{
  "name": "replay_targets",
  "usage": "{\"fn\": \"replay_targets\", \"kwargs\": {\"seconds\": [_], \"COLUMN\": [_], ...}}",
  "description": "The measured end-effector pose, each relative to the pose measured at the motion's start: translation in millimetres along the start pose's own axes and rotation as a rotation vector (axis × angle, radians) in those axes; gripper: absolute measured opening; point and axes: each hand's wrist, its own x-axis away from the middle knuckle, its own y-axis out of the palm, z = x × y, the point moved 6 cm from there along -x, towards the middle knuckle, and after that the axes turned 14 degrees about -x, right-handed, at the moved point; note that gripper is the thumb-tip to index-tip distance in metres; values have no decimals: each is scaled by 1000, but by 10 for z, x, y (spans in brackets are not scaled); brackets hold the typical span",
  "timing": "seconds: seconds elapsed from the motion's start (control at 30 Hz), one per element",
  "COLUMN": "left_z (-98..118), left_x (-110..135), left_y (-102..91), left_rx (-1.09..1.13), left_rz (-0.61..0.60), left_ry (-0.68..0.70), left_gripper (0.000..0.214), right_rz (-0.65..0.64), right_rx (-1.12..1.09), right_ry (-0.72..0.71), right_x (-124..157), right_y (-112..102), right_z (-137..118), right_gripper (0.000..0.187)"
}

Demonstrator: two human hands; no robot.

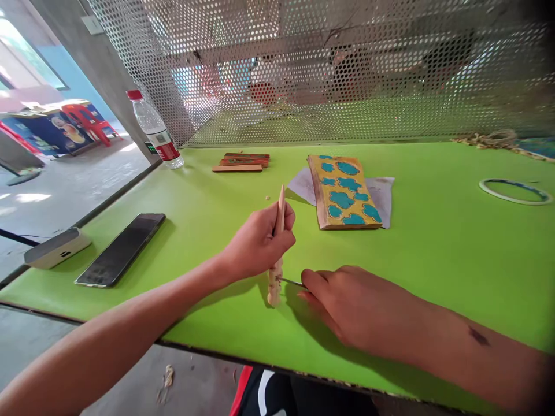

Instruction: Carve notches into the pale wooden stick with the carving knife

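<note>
Two hands: the left hand [258,242] and the right hand [347,303] work close together over the desk's near half.
Left fingers [286,216]: curled shut around a flat wooden stick [274,286], which stands tilted, its rough, pale lower end below the fist.
Right fingers [310,286]: closed, holding a thin metal blade [292,282], its tip touching the stick's lower end.
12 o'clock: stacked wooden strips [243,162] lie on the green desk [433,277], and a perforated metal screen [303,69] rises behind.
1 o'clock: a yellow board with teal patches [342,193] rests on paper sheets [384,199].
3 o'clock: a thin pale ring [514,191].
9 o'clock: a smartphone [121,249] lies face up beside a small white box [56,247].
10 o'clock: a water bottle [156,130] stands at the desk's far corner; red chairs [89,121] sit beyond, across a concrete floor [130,370].
</note>
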Motion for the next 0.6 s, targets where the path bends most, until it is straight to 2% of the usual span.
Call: {"fn": "replay_targets", "kwargs": {"seconds": [0.6], "left_z": [-40], "left_x": [-9], "left_y": [16], "left_rx": [15], "left_rz": [-6], "left_ry": [-28], "left_gripper": [15], "right_rz": [68], "right_rx": [-45], "right_ry": [27], "right_x": [15], "right_y": [10], "right_z": [-12], "right_gripper": [19]}}
